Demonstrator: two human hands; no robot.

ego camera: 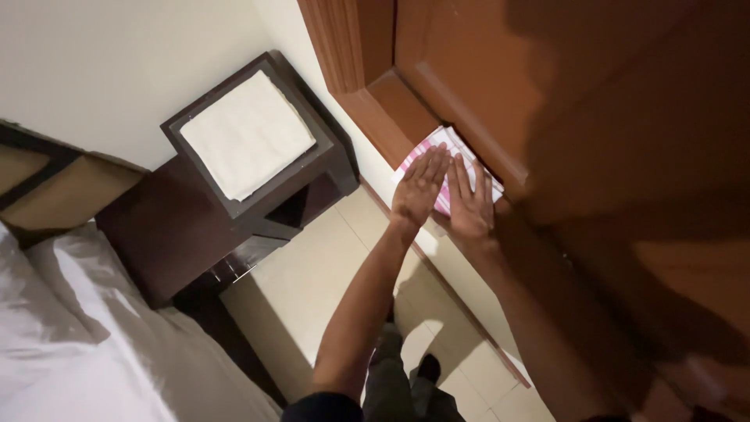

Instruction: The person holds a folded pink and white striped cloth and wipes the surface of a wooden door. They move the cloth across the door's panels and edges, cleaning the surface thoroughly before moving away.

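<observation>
Reddish-brown wood fills the right of the view: a panelled door [484, 70] or cabinet front, against which both hands press a folded pink-and-white striped cloth [437, 152]. White bedding [70, 352] spreads at lower left, far from the fingers, and a dark wooden side table [234, 195] with a pale cream cloth [248, 134] on top stands well to the left of them. Cream floor tiles [312, 289] lie below the forearms.

The left hand [420, 187] lies flat on the striped cloth, fingers straight and close together, tips reaching toward its upper edge. The right hand [471, 205] lies just beside it, also flat, fingers slightly fanned, pinching nothing. The cloth sits under and just beyond the fingertips, held against the wood.

It looks light, soft and limp, likely to slump if the palms lift; a folded edge or corner beyond the fingertips seems the best place to take hold.

Much of the cloth is hidden under the hands, so its full shape is unclear. Heavy shadow darkens the wood at right, and the right forearm fades into it.
</observation>
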